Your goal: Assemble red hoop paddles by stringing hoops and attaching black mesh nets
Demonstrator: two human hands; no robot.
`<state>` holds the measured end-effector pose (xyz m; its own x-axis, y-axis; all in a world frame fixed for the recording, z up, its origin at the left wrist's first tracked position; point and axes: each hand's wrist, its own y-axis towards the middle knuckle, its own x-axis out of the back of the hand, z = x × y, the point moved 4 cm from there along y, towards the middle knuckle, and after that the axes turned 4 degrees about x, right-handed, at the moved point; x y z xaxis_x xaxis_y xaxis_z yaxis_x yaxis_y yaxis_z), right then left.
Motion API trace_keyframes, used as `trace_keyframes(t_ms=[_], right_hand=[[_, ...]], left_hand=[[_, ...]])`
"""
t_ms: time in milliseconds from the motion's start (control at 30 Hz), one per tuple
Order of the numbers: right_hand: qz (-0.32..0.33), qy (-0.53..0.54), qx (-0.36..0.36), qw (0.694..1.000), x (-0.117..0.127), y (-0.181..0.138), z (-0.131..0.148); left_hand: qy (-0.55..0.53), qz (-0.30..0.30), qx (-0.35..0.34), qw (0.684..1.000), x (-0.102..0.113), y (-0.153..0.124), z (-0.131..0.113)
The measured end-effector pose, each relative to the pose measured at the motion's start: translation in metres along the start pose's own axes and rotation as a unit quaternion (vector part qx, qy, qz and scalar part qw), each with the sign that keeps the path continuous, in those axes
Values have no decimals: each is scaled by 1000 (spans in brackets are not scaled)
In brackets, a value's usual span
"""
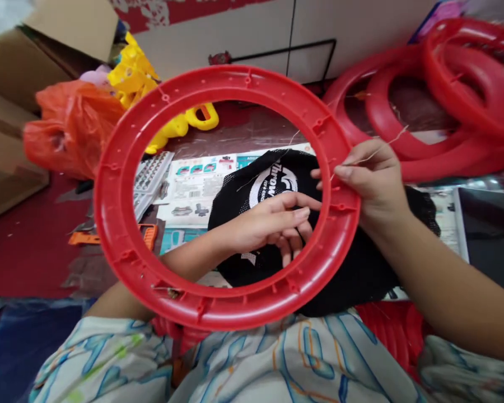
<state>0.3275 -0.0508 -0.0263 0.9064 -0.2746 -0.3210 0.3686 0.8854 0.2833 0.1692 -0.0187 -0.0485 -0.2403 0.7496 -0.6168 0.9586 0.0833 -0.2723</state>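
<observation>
A red plastic ring (227, 308) with small posts and holes on its channelled face is held up in front of me. My right hand (373, 179) grips its right side, thumb on the near face. A thin pale thread (380, 150) runs by the thumb and forefinger. My left hand (273, 224) shows through the ring's opening, fingers apart and partly bent. Its forefinger reaches behind the ring's right side; whether it touches is hidden. Beyond the hands lies a black mesh cloth (235, 201) with white printed lettering.
More red rings (357, 120) are piled at the right rear, above a dark flat panel (491, 235). Yellow plastic parts (132, 73), an orange bag (75, 123) and a cardboard box (8, 73) stand left. Printed sheets (193, 184) lie under the cloth.
</observation>
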Motion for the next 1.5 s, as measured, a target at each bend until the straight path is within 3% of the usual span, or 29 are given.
trace_keyframes(t_ms=[167, 267, 433, 533, 633, 733, 833, 933, 1033, 1167, 1500], right_hand=[[-39, -39, 7, 998, -11, -14, 3], [-12, -69, 30, 997, -13, -17, 3], [53, -172, 67, 981, -18, -24, 1], [96, -274, 125, 949, -20, -28, 9], [157, -338, 146, 916, -20, -27, 15], [220, -319, 128, 913, -18, -23, 16], [269, -307, 115, 905, -19, -22, 13], [272, -293, 85, 913, -19, -22, 7], [275, -247, 39, 928, -18, -23, -1], [268, -189, -16, 944, -19, -24, -9], [245, -183, -35, 951, -19, -25, -11]], left_hand=[[6, -86, -81, 993, -20, 14, -8], [3, -141, -69, 988, -24, 12, -1], [158, -189, -73, 966, -17, 1, 3], [203, -179, -44, 962, -17, -7, 4], [171, -173, 26, 970, -20, -14, 10], [153, -164, 99, 970, -23, -22, 16], [238, -134, 112, 955, -24, -27, 16], [327, -111, 80, 935, -23, -29, 15], [350, -93, 83, 928, -21, -30, 17], [345, -66, 81, 933, -22, -31, 19], [308, -39, 121, 943, -21, -33, 24]])
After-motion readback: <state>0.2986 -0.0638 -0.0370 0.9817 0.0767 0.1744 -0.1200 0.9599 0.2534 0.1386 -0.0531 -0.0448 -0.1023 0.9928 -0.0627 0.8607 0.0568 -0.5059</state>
